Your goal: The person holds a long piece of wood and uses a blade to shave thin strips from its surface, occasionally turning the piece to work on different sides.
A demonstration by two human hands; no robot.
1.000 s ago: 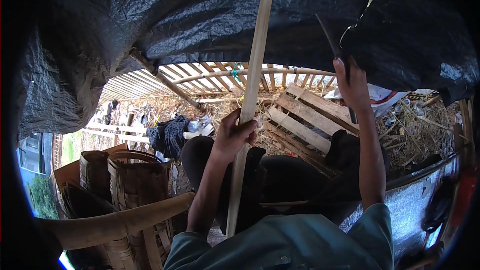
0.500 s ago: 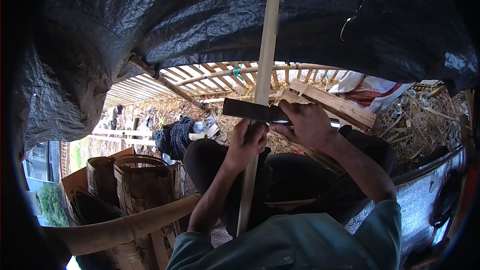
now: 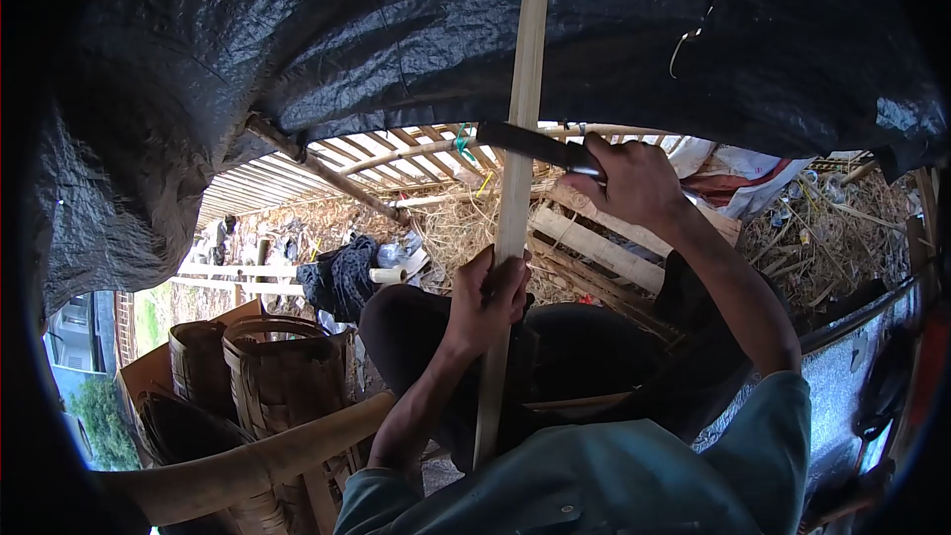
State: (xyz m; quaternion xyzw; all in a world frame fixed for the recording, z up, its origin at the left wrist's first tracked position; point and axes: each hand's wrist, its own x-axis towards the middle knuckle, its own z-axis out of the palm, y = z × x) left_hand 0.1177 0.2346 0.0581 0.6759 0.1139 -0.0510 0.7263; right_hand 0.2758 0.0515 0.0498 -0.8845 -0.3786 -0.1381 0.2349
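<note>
Head view, looking forward and down. I am holding a bamboo strip (image 3: 514,188) nearly upright in front of me. Its long axis is running from near to far, with the top end leaning slightly to the right and pointing up toward the black tarpaulin (image 3: 376,40) overhead. The bottom end is dropping between my knees, just above my teal sleeve (image 3: 634,476).

My left hand (image 3: 485,297) is clamping around the strip a little below its middle, fingers wrapped fully about it. My right hand (image 3: 634,183) is closing on the handle of a knife (image 3: 565,152), higher up and to the right of the strip. The two hands are working apart, the left low and the right high.

The dark blade is lying almost level and pointing left, crossing the strip at close to a right angle in its upper half. I cannot tell whether the edge is biting into the bamboo or only resting against it.

Woven baskets (image 3: 277,376) are standing at the near left, with a thick bamboo pole (image 3: 248,451) lying across in front of them. A wooden pallet (image 3: 594,248) is lying on straw (image 3: 842,228) beyond my knees, and a dark cloth (image 3: 342,272) is lying to its left.
</note>
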